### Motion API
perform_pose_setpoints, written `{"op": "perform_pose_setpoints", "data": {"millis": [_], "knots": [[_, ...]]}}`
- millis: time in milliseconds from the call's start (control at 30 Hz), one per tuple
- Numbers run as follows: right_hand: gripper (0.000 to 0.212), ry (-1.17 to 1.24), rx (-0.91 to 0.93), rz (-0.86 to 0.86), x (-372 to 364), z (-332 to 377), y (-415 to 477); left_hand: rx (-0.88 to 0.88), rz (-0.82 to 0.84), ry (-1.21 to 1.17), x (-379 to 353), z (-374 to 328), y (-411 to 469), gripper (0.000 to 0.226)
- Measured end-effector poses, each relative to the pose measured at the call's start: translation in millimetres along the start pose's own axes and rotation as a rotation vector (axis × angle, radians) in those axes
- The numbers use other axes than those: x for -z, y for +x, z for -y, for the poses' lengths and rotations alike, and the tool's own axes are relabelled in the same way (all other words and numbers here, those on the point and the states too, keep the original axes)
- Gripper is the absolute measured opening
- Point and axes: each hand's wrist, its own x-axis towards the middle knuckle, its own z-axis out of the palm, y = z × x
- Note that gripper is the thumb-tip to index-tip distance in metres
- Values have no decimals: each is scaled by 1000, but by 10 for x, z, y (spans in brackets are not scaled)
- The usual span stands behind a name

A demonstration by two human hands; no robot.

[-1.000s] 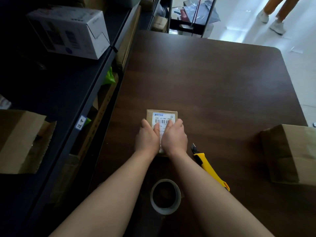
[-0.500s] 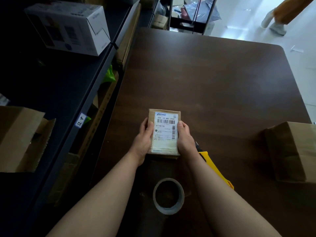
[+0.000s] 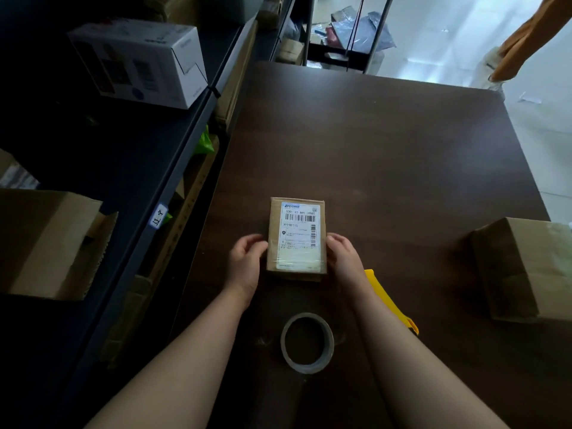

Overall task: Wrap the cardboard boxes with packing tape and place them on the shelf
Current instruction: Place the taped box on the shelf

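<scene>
Task status: judged about midway for this parcel. A glossy film crosses the near end of the label, so some tape seems to be on. Placing it on the shelf is not yet done, and whether more tape is needed I cannot tell.
Room: pale floor beyond the far table edge. A wire rack of bagged goods stands there, and another person's leg shows at top right. The light is dim over the work area.
Shelf: dark metal, running along the left side of the table with bare deck free between its loads.
Table: dark brown wood grain with rounded far corners.
Open carton: brown, on the shelf at near left.
White box: printed, on the shelf farther back.
Brown box: on the table at the right edge, well apart from the hands.
Small cardboard box: on the table near its centre, printed label up, long axis pointing away from the person.
Left hand: fingers curled against the box's left long side, holding it.
Right hand: fingers curled against the right long side, so the box is held between both hands.
Tape roll: on the table between the forearms, just nearer than the box, untouched.
Yellow knife: on the table, partly hidden by the right forearm.
</scene>
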Motion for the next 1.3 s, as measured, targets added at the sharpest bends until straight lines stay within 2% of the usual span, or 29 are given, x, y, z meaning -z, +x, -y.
{"op": "perform_pose_setpoints", "data": {"millis": [167,367,467,633,733,867,1100,1300], "knots": [[40,-82,-11,62,-28,30,-248,16,29,58,27,-29,-201,13],[41,-98,143,102,-184,391,-569,-101,-43,29,126,-412,-475,23],[38,-101,219,156,-266,627,-789,-171,-87,-17,232,-638,-693,11],[41,-142,341,249,-392,1033,-1211,-253,-170,-96,446,-983,-1127,7],[45,-142,369,338,-450,1216,-1474,-314,-258,-141,560,-1106,-1474,7],[47,-211,409,488,-458,1320,-1840,-368,-398,-246,662,-1109,-2048,20],[46,-301,419,754,-503,1195,-2634,-475,-688,-372,849,-810,-3159,11],[45,-370,432,959,-740,972,-3518,-520,-894,-455,1244,-583,-4083,13]]}}
